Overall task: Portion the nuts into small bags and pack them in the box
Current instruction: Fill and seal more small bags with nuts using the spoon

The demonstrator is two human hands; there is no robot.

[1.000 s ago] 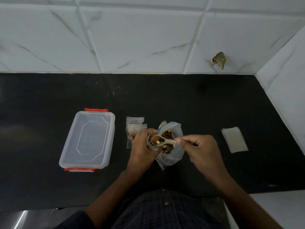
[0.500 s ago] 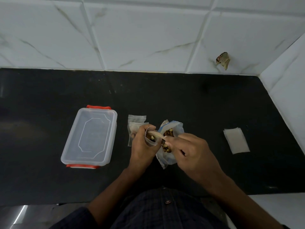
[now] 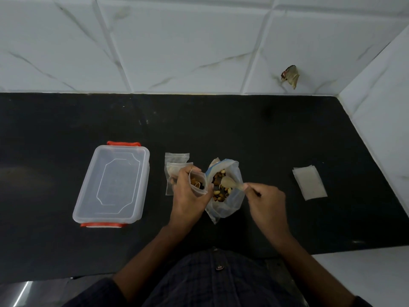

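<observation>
My left hand (image 3: 188, 200) grips a small clear bag (image 3: 197, 183) upright with its mouth open; some nuts lie inside it. Just to its right stands a large open bag of mixed nuts (image 3: 223, 189). My right hand (image 3: 266, 198) pinches the handle of a small pale spoon (image 3: 230, 182), whose bowl is over the nuts in the large bag. Two small bags (image 3: 177, 160) lie flat behind my left hand. A clear plastic box (image 3: 112, 185) with its lid on and red clips sits to the left.
A small stack of flat clear bags (image 3: 309, 185) lies to the right on the black counter (image 3: 265, 140). White tiled walls close the back and the right side. The counter's front edge is near my body.
The spoon has moved from the small bag's mouth back right into the large nut bag. My right hand has drawn away to the right. My left hand still holds the small bag.
</observation>
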